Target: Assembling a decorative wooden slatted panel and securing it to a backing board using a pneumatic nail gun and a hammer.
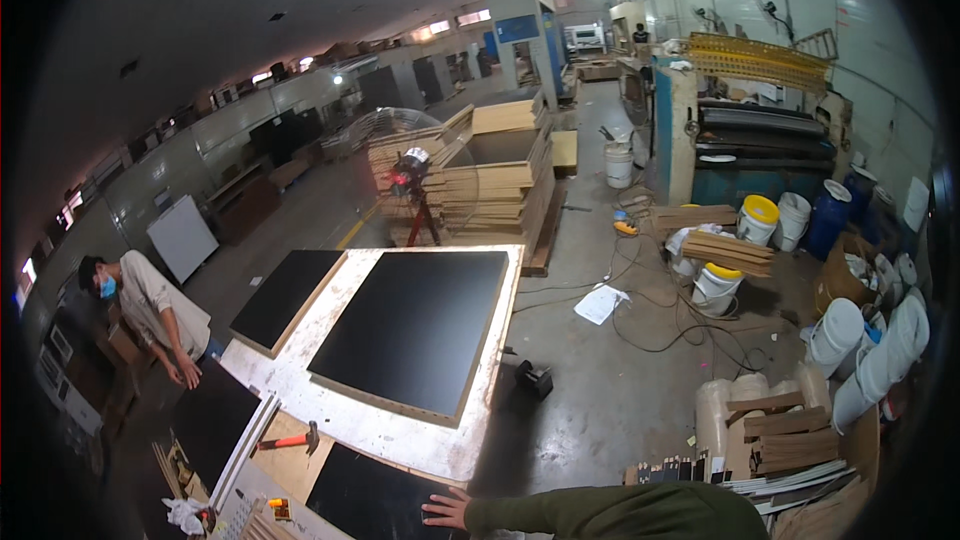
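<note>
The one hand in view (447, 510) (which side it belongs to I cannot tell) lies flat, fingers spread, on the near black panel (375, 500), probably steadying it. A bigger black panel (415, 325) rests beyond on the pale worktable (400, 435). Far right, a yellow-lidded bucket (757, 219) stands shut, contents hidden.

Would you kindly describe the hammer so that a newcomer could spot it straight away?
Start at the large white worktable carrying the big black panel. Off its near left corner, on a bare wooden board, lies the hammer. Its red-orange handle stands out among the black panels around it.
</note>
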A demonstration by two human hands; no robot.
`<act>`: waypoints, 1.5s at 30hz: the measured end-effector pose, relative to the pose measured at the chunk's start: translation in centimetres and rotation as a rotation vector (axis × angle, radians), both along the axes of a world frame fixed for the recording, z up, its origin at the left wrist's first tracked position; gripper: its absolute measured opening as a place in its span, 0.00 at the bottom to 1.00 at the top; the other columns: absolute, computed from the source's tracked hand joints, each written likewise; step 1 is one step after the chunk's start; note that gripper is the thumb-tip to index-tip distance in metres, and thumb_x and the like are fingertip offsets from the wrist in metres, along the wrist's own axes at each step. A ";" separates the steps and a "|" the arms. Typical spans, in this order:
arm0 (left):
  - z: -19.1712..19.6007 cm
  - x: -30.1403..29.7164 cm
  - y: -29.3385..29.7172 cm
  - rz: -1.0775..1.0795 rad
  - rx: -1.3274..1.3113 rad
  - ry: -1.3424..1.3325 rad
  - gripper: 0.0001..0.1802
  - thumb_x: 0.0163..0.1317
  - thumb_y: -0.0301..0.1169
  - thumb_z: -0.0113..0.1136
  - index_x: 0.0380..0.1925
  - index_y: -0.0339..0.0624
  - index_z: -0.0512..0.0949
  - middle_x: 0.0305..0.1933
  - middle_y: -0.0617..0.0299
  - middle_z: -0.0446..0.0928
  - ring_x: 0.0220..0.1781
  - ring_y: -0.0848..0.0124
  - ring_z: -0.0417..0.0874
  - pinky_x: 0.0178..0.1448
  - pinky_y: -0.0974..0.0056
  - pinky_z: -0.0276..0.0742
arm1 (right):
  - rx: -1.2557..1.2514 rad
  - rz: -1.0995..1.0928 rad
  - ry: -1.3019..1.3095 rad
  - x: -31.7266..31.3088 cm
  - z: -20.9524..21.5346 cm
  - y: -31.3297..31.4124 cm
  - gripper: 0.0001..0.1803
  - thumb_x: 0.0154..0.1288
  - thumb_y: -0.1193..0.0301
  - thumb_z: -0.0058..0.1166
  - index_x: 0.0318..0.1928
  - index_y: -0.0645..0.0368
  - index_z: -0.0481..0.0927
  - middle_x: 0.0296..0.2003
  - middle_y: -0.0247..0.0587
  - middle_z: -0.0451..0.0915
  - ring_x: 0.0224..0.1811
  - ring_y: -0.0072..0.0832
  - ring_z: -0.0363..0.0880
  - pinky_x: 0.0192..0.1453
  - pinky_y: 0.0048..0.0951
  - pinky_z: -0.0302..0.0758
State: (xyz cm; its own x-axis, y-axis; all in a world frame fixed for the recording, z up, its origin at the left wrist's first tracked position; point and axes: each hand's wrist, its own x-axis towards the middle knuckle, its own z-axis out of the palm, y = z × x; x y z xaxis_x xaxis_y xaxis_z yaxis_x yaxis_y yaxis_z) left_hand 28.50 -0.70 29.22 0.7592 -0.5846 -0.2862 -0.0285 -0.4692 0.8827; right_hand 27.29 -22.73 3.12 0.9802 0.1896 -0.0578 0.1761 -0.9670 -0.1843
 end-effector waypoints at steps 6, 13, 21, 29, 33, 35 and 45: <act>0.2 0.3 -3.2 -0.170 -0.094 0.064 0.22 0.54 0.47 0.58 0.43 0.45 0.72 0.39 0.54 0.76 0.44 0.60 0.77 0.51 0.55 0.70 | 0.063 0.072 0.047 -1.2 3.5 0.4 0.42 0.53 0.44 0.48 0.66 0.37 0.49 0.69 0.39 0.38 0.71 0.42 0.29 0.66 0.62 0.27; 0.2 -0.2 -7.1 -0.429 -0.275 0.224 0.20 0.54 0.46 0.57 0.40 0.43 0.72 0.36 0.55 0.75 0.42 0.60 0.76 0.51 0.55 0.69 | 0.074 0.051 -0.315 -1.4 -0.8 0.5 0.40 0.54 0.38 0.37 0.66 0.34 0.48 0.69 0.36 0.38 0.71 0.44 0.31 0.65 0.64 0.29; -0.6 -1.0 -8.2 -0.575 -0.533 0.532 0.18 0.54 0.44 0.57 0.35 0.41 0.72 0.33 0.56 0.75 0.41 0.61 0.76 0.51 0.55 0.69 | 0.110 0.058 -0.120 -1.2 2.8 0.9 0.33 0.56 0.50 0.46 0.62 0.38 0.56 0.65 0.39 0.47 0.68 0.43 0.39 0.64 0.63 0.36; -0.4 -4.6 -6.6 -0.738 -1.029 0.856 0.17 0.54 0.42 0.57 0.31 0.39 0.71 0.30 0.56 0.74 0.39 0.61 0.75 0.50 0.56 0.69 | 0.040 -0.006 0.099 -0.1 3.9 0.2 0.39 0.52 0.63 0.55 0.64 0.38 0.52 0.67 0.38 0.47 0.69 0.44 0.41 0.62 0.62 0.48; -0.6 -7.1 -3.6 -0.719 -1.278 0.746 0.17 0.54 0.42 0.57 0.29 0.38 0.71 0.29 0.57 0.73 0.39 0.61 0.75 0.50 0.56 0.68 | 0.049 0.058 0.133 -0.2 3.6 0.7 0.57 0.36 0.47 0.66 0.66 0.37 0.46 0.68 0.40 0.40 0.70 0.47 0.34 0.64 0.63 0.40; -1.9 -8.2 -2.5 -0.670 -1.380 0.654 0.16 0.54 0.41 0.57 0.28 0.37 0.71 0.28 0.57 0.73 0.38 0.62 0.75 0.50 0.56 0.68 | 0.001 0.054 0.142 0.0 2.9 0.6 0.57 0.37 0.47 0.66 0.66 0.37 0.45 0.68 0.40 0.38 0.70 0.47 0.32 0.65 0.62 0.39; -9.5 -12.8 2.9 0.128 -1.493 0.598 0.12 0.62 0.37 0.46 0.24 0.43 0.67 0.28 0.60 0.67 0.36 0.65 0.72 0.48 0.61 0.67 | 0.026 0.009 0.152 0.0 3.4 0.5 0.59 0.32 0.53 0.68 0.66 0.43 0.47 0.69 0.44 0.37 0.71 0.46 0.30 0.66 0.61 0.31</act>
State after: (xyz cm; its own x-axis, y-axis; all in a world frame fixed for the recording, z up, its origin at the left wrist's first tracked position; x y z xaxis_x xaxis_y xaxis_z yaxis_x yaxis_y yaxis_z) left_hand 15.65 2.19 19.76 0.8167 -0.5435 0.1939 0.4398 0.8038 0.4005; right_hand 27.32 -22.20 6.53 0.9587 0.2020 -0.2004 0.1532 -0.9599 -0.2350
